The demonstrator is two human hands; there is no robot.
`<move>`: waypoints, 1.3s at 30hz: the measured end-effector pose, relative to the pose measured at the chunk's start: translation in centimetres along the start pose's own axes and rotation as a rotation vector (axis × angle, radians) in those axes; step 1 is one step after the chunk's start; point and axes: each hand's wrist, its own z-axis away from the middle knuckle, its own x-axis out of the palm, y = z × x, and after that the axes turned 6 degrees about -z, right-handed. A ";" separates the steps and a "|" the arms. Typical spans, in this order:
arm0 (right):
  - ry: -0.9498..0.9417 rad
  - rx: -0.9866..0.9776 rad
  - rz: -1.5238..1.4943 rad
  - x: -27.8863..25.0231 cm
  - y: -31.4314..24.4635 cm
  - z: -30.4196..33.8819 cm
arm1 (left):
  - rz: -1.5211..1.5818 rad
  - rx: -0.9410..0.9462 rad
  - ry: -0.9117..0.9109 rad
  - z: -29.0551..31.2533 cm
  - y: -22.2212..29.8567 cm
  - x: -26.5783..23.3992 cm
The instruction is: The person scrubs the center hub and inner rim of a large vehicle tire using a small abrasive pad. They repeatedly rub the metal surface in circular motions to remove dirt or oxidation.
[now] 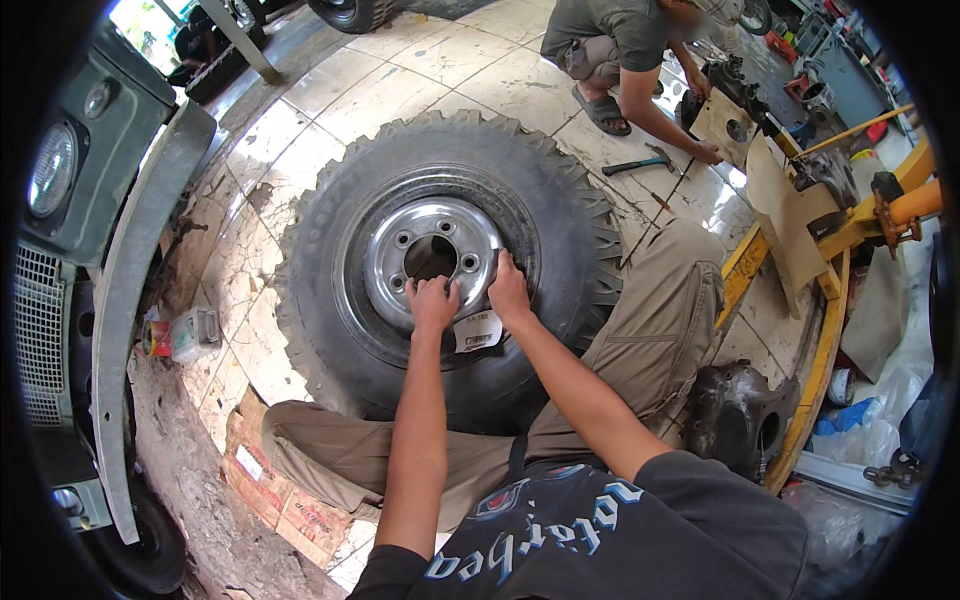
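Observation:
A big knobbly tyre [330,240] lies flat on the floor between my legs. In its middle sits a shiny steel wheel rim [385,245] with a round centre hole and several stud holes. My left hand [434,303] is bent over the rim by the lower edge of the centre hole, fingers curled against the metal. At the right side of the raised centre, my right hand [508,288] is closed, its fingers pressed to the rim's curved edge; whatever they pinch is hidden. A pale printed sheet [478,332] lies on the wheel between my wrists.
A vehicle's front bumper [150,230] stands at left, near a clear plastic box [195,334]. Flattened cardboard [290,505] lies by my left leg. Far right, a crouching person [625,60] handles a flat sheet near a hammer [640,163]. A metal casting [735,415] sits beside a yellow frame [815,390].

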 end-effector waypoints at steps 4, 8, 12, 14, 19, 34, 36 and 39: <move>0.031 -0.079 0.088 1.2 0.3 1.8 | -0.001 0.024 0.056 0.0 -0.3 0.5; 0.012 0.005 -0.027 0.1 -0.1 0.4 | 0.009 -0.007 0.021 0.2 -0.4 0.3; 0.054 -0.079 0.105 1.2 0.8 1.5 | 0.003 0.055 0.090 -0.1 0.0 0.2; 0.049 -0.070 0.100 1.1 0.6 0.8 | -0.014 0.019 0.069 -0.1 0.3 0.2; 0.037 -0.040 0.020 0.3 -0.2 0.7 | -0.002 0.035 0.058 0.0 -0.4 0.4; 0.047 -0.011 -0.066 0.6 -0.1 0.7 | -0.005 0.039 0.077 0.3 -0.9 0.9; 0.005 -0.013 0.002 1.3 -0.1 2.0 | -0.010 0.060 0.108 -0.5 -0.6 1.0; -0.014 -0.037 0.012 0.9 0.4 1.5 | -0.034 0.002 0.041 -0.2 -0.3 0.8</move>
